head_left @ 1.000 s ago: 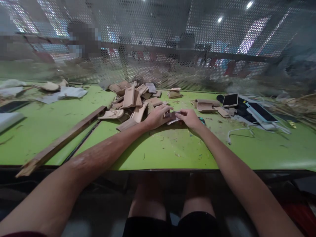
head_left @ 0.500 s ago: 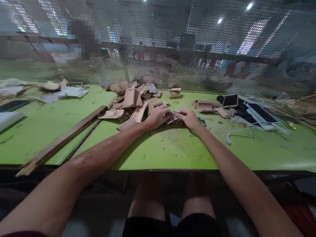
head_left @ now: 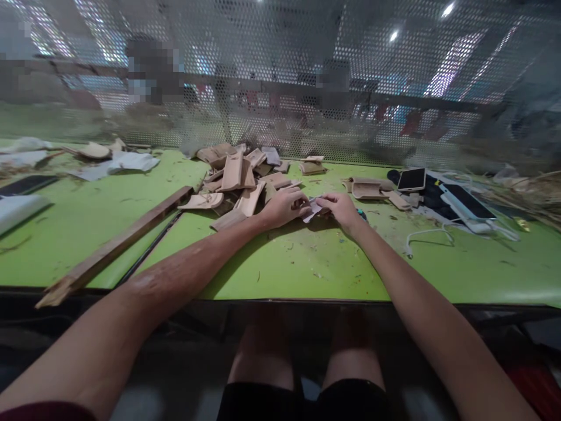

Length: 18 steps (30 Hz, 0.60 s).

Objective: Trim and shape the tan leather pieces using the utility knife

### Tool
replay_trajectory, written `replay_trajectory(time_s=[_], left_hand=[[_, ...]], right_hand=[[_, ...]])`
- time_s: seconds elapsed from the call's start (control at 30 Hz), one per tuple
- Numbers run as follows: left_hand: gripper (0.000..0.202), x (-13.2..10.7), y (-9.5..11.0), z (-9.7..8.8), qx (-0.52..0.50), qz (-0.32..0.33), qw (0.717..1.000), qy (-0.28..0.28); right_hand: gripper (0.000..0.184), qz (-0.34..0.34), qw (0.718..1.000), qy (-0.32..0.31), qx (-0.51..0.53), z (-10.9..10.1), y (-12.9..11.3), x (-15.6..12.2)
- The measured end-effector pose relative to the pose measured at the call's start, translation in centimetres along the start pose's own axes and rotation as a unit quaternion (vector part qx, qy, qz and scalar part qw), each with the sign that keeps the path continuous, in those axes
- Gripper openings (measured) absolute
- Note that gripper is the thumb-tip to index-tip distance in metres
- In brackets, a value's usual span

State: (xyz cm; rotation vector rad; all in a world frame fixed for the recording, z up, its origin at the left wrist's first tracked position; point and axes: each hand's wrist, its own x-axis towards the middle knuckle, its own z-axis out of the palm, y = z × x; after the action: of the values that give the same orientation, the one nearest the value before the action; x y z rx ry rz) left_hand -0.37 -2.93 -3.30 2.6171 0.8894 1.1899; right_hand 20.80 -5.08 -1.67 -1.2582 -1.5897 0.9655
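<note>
A small piece of pale greyish paper (head_left: 311,211) is between my two hands, low over the green table. My left hand (head_left: 283,209) has its fingers curled at the paper's left edge. My right hand (head_left: 340,209) pinches the right side of the same paper between thumb and fingers. Whether anything lies beneath the paper is hidden. Just left of my left hand is a heap of curved, light-brown wooden pieces (head_left: 232,172), which look like split bamboo. Something teal and black (head_left: 362,214) shows partly from behind my right wrist.
A long wooden stick (head_left: 118,242) lies at the left, its splintered end over the table's front edge. At the right are more curved pieces (head_left: 367,189), a phone (head_left: 412,179), a light-blue device (head_left: 468,202) and a white cable (head_left: 427,233). A perforated metal screen (head_left: 280,128) stands behind.
The paper has turned and now shows more of its flat face between my fingers. Both hands stay in nearly the same place, and the whole view has shifted slightly.
</note>
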Motion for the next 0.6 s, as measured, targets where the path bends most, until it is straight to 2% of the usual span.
replay_trajectory(time_s=[0.37,0.6], left_hand=[[0.018,0.2,0.8,-0.7,0.061,0.018,0.998,-0.021],[0.029,0.1,1.4,-1.2,0.023,0.036,0.999,-0.014]], right_hand=[[0.035,0.004,1.000,-0.010,0.019,-0.1,-0.2,-0.1],[0.033,0.017,0.998,-0.033,0.045,-0.5,-0.4,-0.3]])
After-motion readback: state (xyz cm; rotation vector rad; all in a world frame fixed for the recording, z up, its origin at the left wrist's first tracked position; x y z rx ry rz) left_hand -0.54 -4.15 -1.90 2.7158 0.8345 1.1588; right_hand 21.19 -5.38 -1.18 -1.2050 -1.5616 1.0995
